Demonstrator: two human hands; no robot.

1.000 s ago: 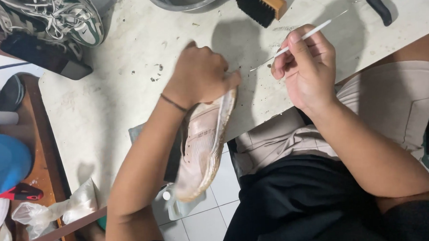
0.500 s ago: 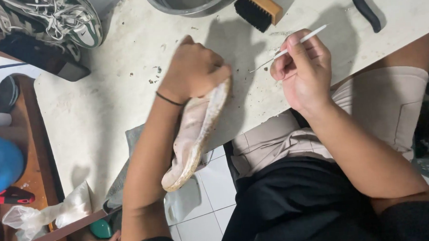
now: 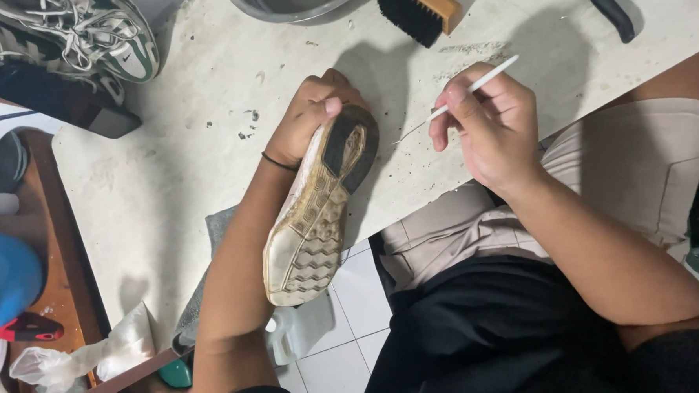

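A: What does the left hand (image 3: 311,116) have?
B: It is closed round the heel of a worn shoe (image 3: 315,214), sole turned up, toe hanging off the bench (image 3: 191,172) edge toward 6 o'clock.
A: And the right hand (image 3: 492,127)?
B: Pinched shut on a thin white pick (image 3: 470,87), at 3 o'clock from the heel, tip near it.
A: Anything past them?
B: A brush (image 3: 420,9) at 12 o'clock, sneakers (image 3: 67,36) at 10.

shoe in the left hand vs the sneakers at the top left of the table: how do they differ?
The shoe is held sole-up in the left hand, heel on the table edge; the sneakers rest flat, unheld. The shoe shows a dirty, yellowed tread; the sneakers show laced grey, white and green uppers. Both are sports shoes.
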